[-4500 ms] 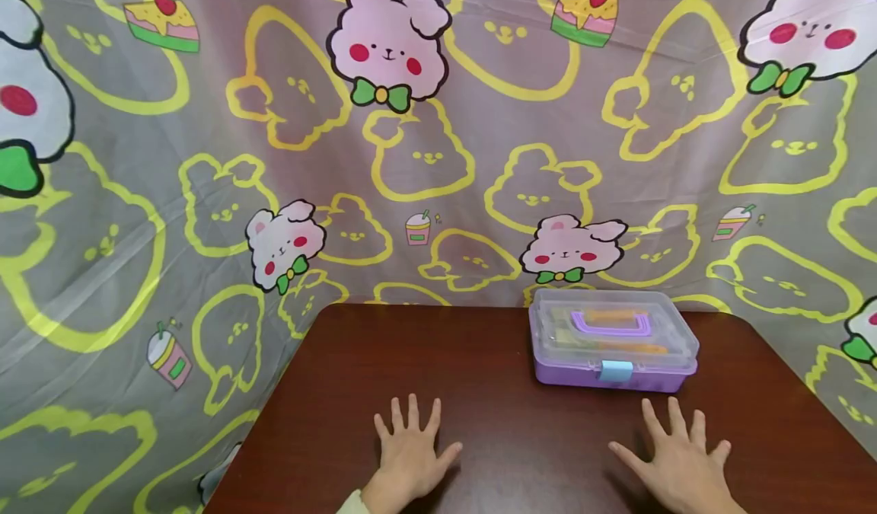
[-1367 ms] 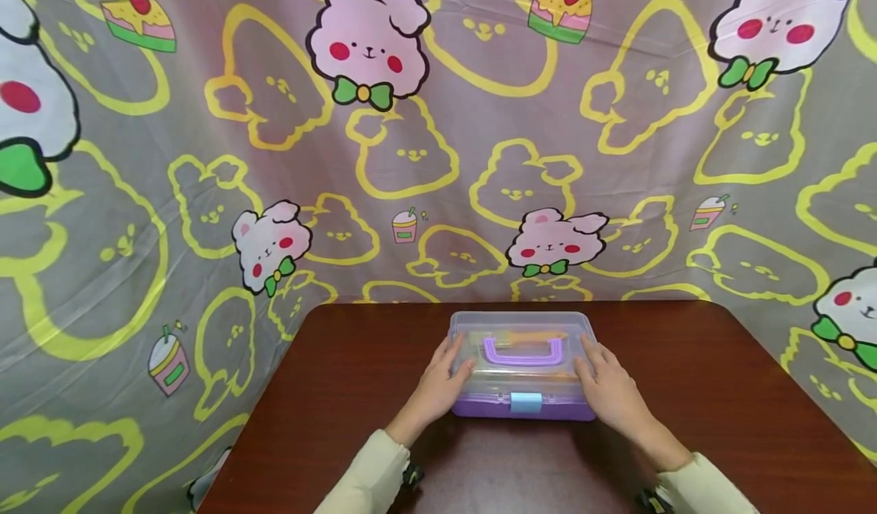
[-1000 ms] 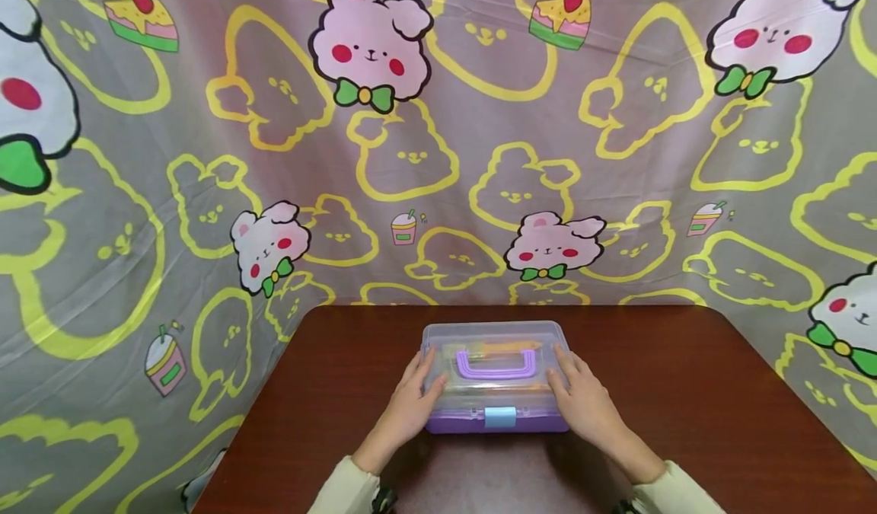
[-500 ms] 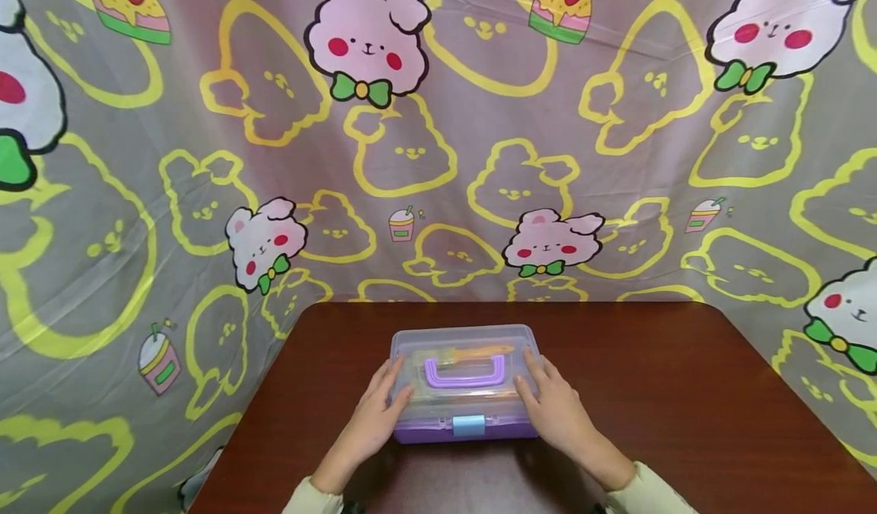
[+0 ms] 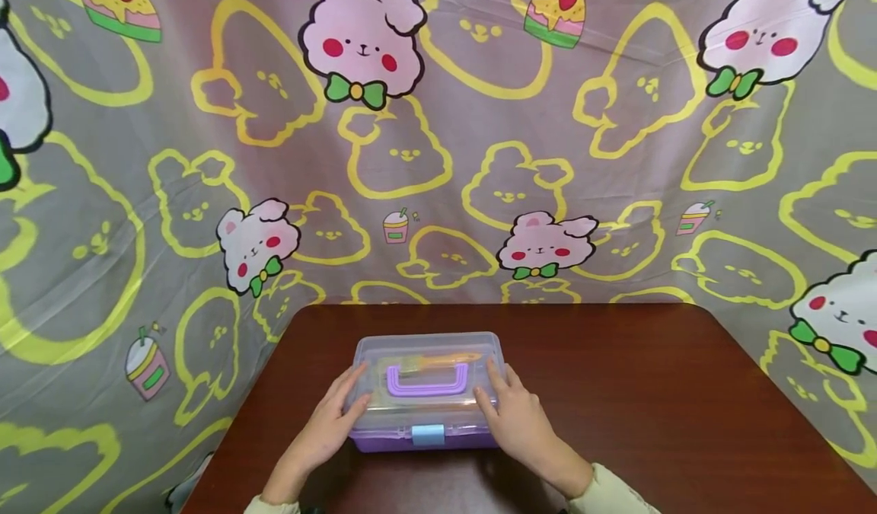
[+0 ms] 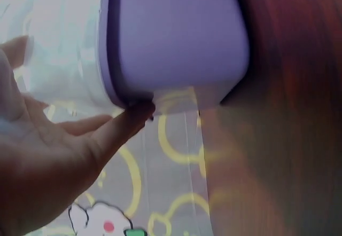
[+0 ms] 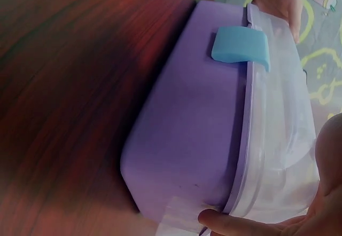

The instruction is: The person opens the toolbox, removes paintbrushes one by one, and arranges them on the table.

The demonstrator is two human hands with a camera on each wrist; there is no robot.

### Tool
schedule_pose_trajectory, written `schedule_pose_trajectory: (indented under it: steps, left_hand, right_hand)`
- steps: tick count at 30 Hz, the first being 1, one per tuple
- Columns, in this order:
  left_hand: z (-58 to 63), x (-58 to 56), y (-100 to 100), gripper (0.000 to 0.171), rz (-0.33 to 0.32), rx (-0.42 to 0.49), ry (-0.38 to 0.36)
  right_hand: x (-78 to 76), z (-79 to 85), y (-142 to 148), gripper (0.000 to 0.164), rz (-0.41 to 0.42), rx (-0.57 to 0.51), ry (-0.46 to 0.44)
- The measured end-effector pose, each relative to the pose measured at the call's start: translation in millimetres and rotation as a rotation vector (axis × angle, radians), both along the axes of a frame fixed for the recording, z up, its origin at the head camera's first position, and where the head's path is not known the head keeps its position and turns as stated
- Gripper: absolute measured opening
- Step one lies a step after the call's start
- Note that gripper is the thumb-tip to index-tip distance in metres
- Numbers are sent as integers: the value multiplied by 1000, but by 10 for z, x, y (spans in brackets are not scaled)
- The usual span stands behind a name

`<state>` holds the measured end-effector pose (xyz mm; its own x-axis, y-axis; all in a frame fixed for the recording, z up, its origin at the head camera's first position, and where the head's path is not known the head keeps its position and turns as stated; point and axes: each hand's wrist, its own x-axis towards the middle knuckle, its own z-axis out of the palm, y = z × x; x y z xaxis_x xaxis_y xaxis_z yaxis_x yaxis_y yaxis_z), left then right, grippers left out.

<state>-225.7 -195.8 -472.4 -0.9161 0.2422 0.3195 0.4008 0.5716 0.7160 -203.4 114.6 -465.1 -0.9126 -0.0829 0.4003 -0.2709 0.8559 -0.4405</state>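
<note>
Dressed in Pale Cream

2 sleeves, pale cream with a faint greenish tinge, run off the lower edge of the head view; the right sleeve (image 5: 612, 493) shows more cloth, its cuff thick and rounded; the left sleeve (image 5: 272, 506) is just a narrow strip; the left hand (image 5: 331, 424) and right hand (image 5: 518, 419) are bare; 1 small dark piece (image 5: 313, 509) by the left cuff is too cropped to identify.

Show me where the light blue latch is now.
In the head view, the light blue latch is low, near the picture's middle, on the near side of the box, below the purple handle and between the left hand and right hand.
</note>
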Motion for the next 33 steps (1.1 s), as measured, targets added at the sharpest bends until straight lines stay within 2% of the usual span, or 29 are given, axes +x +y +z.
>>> schedule_pose_trajectory:
  steps: [7, 13, 15, 18, 24, 27, 28, 30, 32, 33]
  left_hand:
    - [40, 17, -224, 50, 20, 2, 27]
    - [68, -45, -205, 45, 27, 32, 14]
    - [76, -68, -175, 43, 39, 50, 15]
    - [81, -91, -134, 42, 44, 67, 16]
    - [72, -80, -114, 56, 23, 62, -34]
    - [71, -83, -132, 59, 17, 51, -52]
    - [70, -85, -139, 60, 18, 43, -60]
    - [70, -85, -151, 61, 18, 39, -79]
    - [68, -83, -160, 62, 18, 44, -90]
    - [67, -81, -162, 62, 19, 49, -95]
  right_hand:
    - [17, 21, -211, 57, 33, 17, 3]
    - [14, 68, -162, 59, 54, 49, -34]
    - [20, 85, -121, 59, 73, 59, -18]
    - [40, 75, -63, 52, 121, 77, 97]
    - [121, -14, -6, 26, 263, 113, 459]
    - [186, -68, -18, 21, 375, 105, 543]
    - [219, -89, -34, 20, 415, 98, 540]
    - [295, -135, -78, 17, 523, 49, 431]
    - [353, -196, -136, 15, 633, -41, 232]
    - [378, -220, -169, 17, 675, -112, 90]
